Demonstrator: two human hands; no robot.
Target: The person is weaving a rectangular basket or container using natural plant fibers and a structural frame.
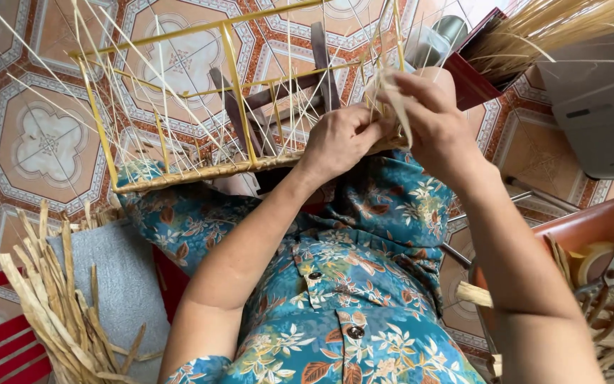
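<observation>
A yellow wire frame [232, 67] rests on my lap, with thin pale cane strands standing up from its woven lower rim [207, 173]. My left hand [339, 139] grips that woven rim near its right end, fingers curled over it. My right hand [424, 110] pinches a flat pale cane strip [392, 99] just above the rim, beside the left hand. Both hands touch the weave at the same spot.
A bundle of flat cane strips [55, 306] lies on a grey mat at lower left, over a red stool [1, 348]. At the right a brown tray [591, 227] holds scissors [609, 277] and tape. A grey box [602, 99] stands at upper right. Patterned tile floor [37, 135] lies beneath.
</observation>
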